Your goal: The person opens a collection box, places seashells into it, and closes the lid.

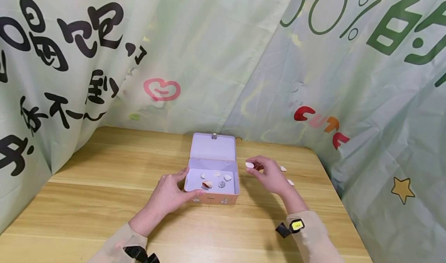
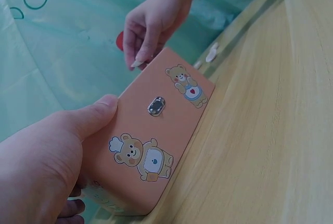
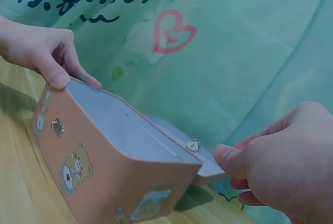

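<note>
1. Orange outside and lilac inside, the box [image 1: 216,198] sits on the wooden table [image 1: 115,170] in front of me, its lid [image 1: 213,147] thrown back towards the curtain [image 1: 209,62].
2. My left hand [image 1: 170,191] grips the box at its near left corner: the thumb lies over the front rim and the fingers are against the left side.
3. My right hand [image 1: 268,174] is just off to the right of the box, pinching a white piece [image 1: 249,165], shell-like, between thumb and fingers. It is clear of the box wall and above the table.
4. Inside the box, spread over its floor, I see a brownish-pink shell [image 1: 207,184] near the front, a round silvery disc [image 1: 222,184] to its right, and three small pale pieces [image 1: 227,177] behind them. Those three are too small for me to name surely.
5. Two more white bits [image 1: 283,168] lie on the table to the right, one beyond my right wrist and one close beside it.
6. On the box front there is a metal clasp [image 2: 156,106] between two printed bears, one a bear in a chef's hat [image 2: 138,156].
7. Pale sleeves [image 1: 318,236] cover my forearms, and a black device with a yellow face [image 1: 297,226] is on the right one.
</note>
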Available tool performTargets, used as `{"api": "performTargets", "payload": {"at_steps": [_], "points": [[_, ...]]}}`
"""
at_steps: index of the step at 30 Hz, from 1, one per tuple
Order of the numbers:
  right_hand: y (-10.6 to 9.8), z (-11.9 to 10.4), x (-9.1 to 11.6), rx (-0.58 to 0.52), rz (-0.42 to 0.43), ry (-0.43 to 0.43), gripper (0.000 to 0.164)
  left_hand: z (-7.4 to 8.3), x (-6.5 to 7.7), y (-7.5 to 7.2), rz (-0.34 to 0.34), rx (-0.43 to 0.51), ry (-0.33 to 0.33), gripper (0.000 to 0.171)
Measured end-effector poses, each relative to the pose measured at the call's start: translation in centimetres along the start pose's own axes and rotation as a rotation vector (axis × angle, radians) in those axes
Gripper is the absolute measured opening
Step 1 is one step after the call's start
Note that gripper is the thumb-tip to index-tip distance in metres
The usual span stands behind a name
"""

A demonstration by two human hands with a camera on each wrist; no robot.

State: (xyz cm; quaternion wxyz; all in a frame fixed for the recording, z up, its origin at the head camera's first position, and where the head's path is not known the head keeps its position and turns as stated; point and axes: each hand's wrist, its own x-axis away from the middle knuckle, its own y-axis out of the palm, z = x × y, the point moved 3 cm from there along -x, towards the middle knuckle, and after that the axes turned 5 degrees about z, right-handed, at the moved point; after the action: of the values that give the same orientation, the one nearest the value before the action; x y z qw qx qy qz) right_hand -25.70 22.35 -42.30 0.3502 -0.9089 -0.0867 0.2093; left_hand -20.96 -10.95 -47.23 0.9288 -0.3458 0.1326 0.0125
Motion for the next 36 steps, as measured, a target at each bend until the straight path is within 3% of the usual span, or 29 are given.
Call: {"api": "performTargets", "payload": {"at_steps": [28, 36], "points": [[5.0, -3.4, -2.7, -0.121, -0.089, -0.112, 0.022, 0.0, -0.1, -0.1, 0.012, 0.003, 0.046, 0.113], [6.4, -3.8, -3.1, -0.153, -0.121, -0.079, 0.025, -0.1, 0.0, 0.0, 0.013, -0.006, 0.053, 0.113]]}}
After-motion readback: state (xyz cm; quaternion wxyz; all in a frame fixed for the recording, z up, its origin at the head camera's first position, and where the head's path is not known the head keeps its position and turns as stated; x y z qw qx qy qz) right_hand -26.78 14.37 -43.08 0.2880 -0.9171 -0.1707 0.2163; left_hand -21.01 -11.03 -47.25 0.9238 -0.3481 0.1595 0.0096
